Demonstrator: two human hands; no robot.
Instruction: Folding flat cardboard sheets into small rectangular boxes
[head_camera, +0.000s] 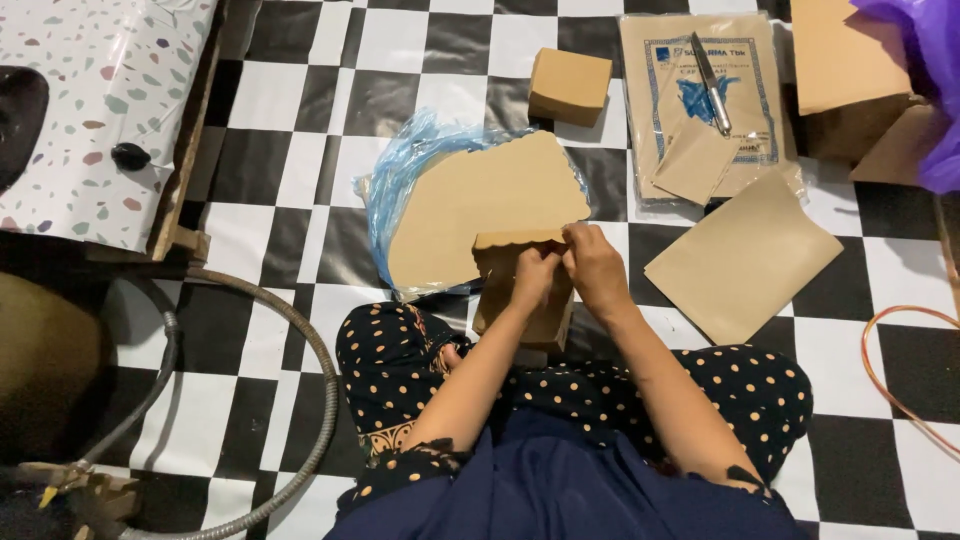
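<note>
While both hands (565, 262) pinch the box's scalloped edge (520, 240) — checkered floor (290, 180) lies open leftward.

One view only, from the wearer's head, looking almost straight down over the lap onto the checkered floor (300, 90). It sits close: the forearms fill the lower middle, the floor's far tiles run along the top edge, and no second view overlaps.
</note>
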